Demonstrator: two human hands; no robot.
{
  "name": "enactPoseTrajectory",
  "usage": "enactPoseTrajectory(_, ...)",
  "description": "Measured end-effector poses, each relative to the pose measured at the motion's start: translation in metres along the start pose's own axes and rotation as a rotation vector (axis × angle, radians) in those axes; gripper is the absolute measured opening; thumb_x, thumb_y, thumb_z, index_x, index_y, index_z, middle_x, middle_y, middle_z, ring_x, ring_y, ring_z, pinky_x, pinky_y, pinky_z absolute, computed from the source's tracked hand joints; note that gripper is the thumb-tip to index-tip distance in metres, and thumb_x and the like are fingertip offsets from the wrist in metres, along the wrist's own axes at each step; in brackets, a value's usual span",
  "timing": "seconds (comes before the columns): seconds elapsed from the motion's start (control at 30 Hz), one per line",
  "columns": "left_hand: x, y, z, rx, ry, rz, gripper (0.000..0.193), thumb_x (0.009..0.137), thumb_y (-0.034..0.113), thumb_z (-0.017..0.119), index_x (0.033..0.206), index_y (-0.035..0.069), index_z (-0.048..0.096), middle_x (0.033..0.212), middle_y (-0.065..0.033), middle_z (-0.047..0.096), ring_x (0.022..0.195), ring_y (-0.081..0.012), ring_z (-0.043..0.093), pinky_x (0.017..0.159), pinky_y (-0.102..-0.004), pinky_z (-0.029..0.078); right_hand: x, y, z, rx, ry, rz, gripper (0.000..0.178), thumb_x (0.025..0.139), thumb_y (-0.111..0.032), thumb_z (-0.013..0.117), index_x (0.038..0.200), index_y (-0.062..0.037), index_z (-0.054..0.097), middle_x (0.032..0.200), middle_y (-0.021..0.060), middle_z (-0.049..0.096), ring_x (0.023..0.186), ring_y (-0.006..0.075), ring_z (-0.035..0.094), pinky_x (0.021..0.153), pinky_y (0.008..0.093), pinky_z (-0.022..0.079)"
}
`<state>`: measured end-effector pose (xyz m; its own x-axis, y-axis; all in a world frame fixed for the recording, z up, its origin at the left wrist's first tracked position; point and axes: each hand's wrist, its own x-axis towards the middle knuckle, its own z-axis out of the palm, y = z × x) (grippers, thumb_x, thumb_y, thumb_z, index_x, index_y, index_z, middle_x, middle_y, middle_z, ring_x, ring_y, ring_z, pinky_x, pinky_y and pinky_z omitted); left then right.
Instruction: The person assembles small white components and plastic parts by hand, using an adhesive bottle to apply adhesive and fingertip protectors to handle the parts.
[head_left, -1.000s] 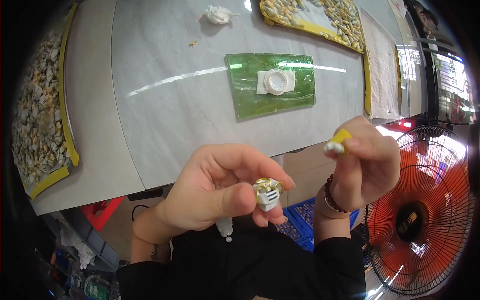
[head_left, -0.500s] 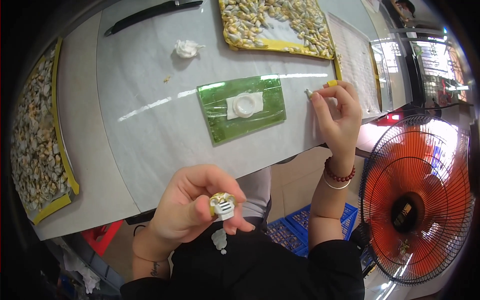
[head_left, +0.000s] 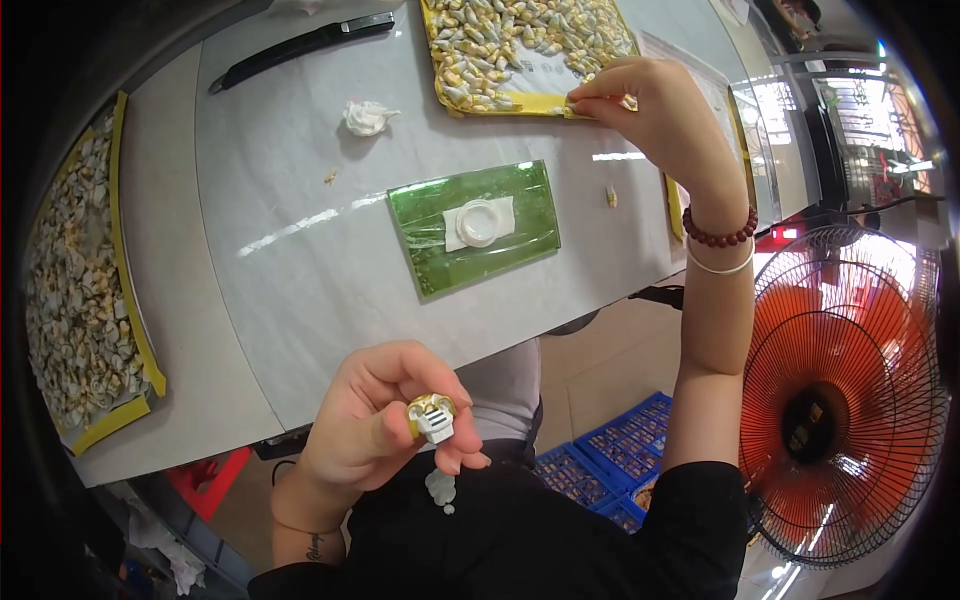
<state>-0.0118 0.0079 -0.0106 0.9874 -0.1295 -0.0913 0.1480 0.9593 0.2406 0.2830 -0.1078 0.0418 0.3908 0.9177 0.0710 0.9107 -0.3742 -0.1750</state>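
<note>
Close to my body, my left hand (head_left: pixel 375 415) pinches a small white-and-yellow figure piece (head_left: pixel 435 420) with black stripes between thumb and fingers. My right hand (head_left: pixel 650 110) reaches to the near rim of a yellow-edged tray (head_left: pixel 530 103) full of small white-and-yellow pieces (head_left: pixel 470 50). Its thumb and fingertips press together at the rim; what lies between them is too small to make out. One loose small piece (head_left: pixel 612 195) lies on the table below that hand. A green board (head_left: pixel 420 265) bears a white pad with a small round clear dish (head_left: pixel 478 222).
A crumpled white tissue (head_left: pixel 368 118) and a black-handled knife-like tool (head_left: pixel 300 52) lie toward the back. Another tray of pieces (head_left: pixel 80 300) stands at the left. An orange fan (head_left: pixel 840 400) is at the right. Blue crates (head_left: pixel 630 440) sit on the floor.
My right hand has moved up and away from beside the green board to the tray's rim. A small piece now lies where its fingers were. My left hand still holds the figure piece.
</note>
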Motion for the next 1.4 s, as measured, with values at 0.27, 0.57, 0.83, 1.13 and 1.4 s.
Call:
enactPoseTrajectory(0.27,0.000,0.003,0.003,0.082,0.040,0.030,0.045,0.079,0.032,0.063,0.100,-0.006,0.051,0.082,-0.0139,0.061,0.071,-0.0151,0.062,0.075,-0.0365,0.052,0.003,-0.020,0.003,-0.069,0.194,-0.157,0.010,0.078,-0.007,0.058,0.084,0.0015,0.057,0.079,0.0100,0.061,0.069,0.0185,0.059,0.065,0.0274,0.047)
enactPoseTrajectory(0.57,-0.004,0.004,0.003,0.141,0.098,0.039,0.044,0.078,0.030,0.065,0.102,-0.004,0.052,0.085,-0.0127,0.062,0.073,-0.0147,0.061,0.071,-0.0261,0.050,-0.036,-0.083,0.004,0.456,0.068,-0.129,0.018,0.074,0.009,0.055,0.089,0.0020,0.060,0.073,0.0067,0.061,0.067,0.0110,0.058,0.059,0.0202,0.044)
enactPoseTrajectory(0.83,-0.004,0.002,0.002,0.128,0.068,0.041,0.043,0.077,0.027,0.066,0.103,-0.004,0.052,0.087,-0.0120,0.062,0.079,-0.0143,0.061,0.071,-0.0236,0.049,-0.032,-0.094,0.015,0.229,0.110,-0.221,0.012,0.069,0.004,0.062,0.079,-0.0016,0.061,0.070,0.0055,0.059,0.062,0.0155,0.056,0.052,0.0233,0.042)
enactPoseTrajectory(1.13,-0.004,0.001,0.001,0.065,0.040,0.093,0.042,0.077,0.024,0.067,0.105,-0.003,0.051,0.090,-0.0127,0.062,0.081,-0.0151,0.061,0.073,-0.0248,0.050,-0.031,-0.101,0.020,0.182,0.130,-0.234,0.010,0.067,0.004,0.063,0.075,-0.0011,0.059,0.068,0.0069,0.057,0.061,0.0179,0.055,0.052,0.0247,0.042)
enactPoseTrajectory(1.4,-0.004,0.000,0.005,0.011,0.082,0.090,0.037,0.080,0.023,0.064,0.103,-0.004,0.051,0.087,-0.0136,0.062,0.079,-0.0165,0.062,0.074,-0.0269,0.050,-0.043,-0.108,0.011,0.405,0.147,-0.172,0.008,0.067,0.004,0.060,0.073,0.0021,0.056,0.063,0.0058,0.055,0.054,0.0123,0.052,0.048,0.0217,0.038)
